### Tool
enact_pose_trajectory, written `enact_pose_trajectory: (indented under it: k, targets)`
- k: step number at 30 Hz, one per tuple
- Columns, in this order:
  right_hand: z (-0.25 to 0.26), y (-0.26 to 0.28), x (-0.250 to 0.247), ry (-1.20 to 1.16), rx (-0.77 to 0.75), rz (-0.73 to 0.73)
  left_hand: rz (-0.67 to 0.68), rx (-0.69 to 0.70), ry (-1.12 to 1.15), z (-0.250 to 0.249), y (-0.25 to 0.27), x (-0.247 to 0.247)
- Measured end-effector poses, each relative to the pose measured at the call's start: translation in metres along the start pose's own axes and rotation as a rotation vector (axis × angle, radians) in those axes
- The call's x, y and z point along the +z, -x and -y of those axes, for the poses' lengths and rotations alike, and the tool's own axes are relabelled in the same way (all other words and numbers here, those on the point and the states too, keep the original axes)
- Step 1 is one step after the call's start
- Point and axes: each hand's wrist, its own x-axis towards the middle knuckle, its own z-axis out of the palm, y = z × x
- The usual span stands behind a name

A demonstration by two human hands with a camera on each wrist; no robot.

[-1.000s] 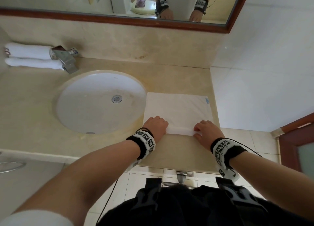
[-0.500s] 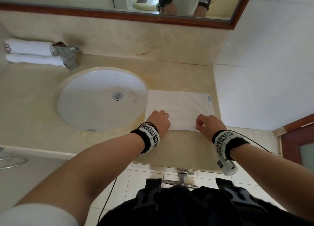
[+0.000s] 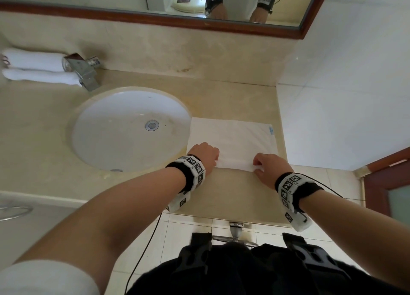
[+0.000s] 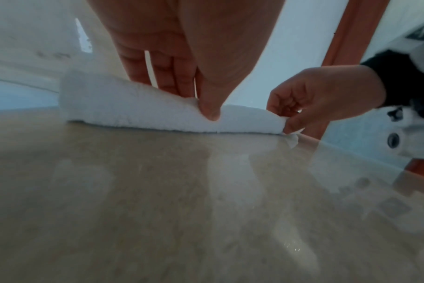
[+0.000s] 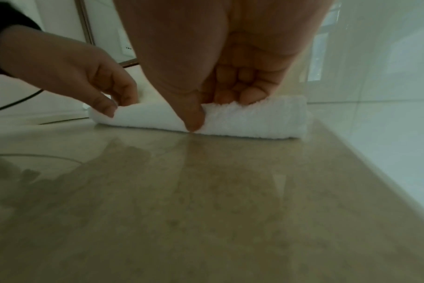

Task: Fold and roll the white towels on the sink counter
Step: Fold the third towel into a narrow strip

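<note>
A white towel (image 3: pixel 233 139) lies flat on the beige counter (image 3: pixel 233 194) to the right of the sink, its near edge turned over into a short roll (image 4: pixel 143 113). My left hand (image 3: pixel 205 155) pinches the left part of that roll between thumb and fingers (image 4: pixel 209 107). My right hand (image 3: pixel 269 166) pinches the right part (image 5: pixel 196 114), thumb in front and fingers curled on top. Two rolled white towels (image 3: pixel 37 69) lie at the back left behind the faucet.
An oval white sink (image 3: pixel 131 128) sits left of the towel. The chrome faucet (image 3: pixel 84 70) stands at its back left. A tiled wall (image 3: pixel 343 106) closes the counter's right side. A mirror (image 3: pixel 155 4) hangs above. The counter's front edge lies just below my wrists.
Both hands have moved away from me along the towel, and its near edge has turned over into a small roll under the fingers.
</note>
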Motion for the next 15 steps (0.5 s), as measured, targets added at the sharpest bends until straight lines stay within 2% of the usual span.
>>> enact_pose_trajectory:
  k: [6,12,15]
  targets:
    - [-0.003,-0.007,-0.004,0.029,-0.034,-0.026,-0.093,-0.042,0.001,0.001,-0.002,0.003]
    - [-0.001,-0.006,-0.006,-0.085,0.074,-0.064,-0.101,-0.017,-0.147,-0.003,-0.002,0.001]
    - [-0.002,-0.008,-0.008,-0.081,0.073,-0.070,-0.094,0.051,-0.261,-0.007,0.001,0.000]
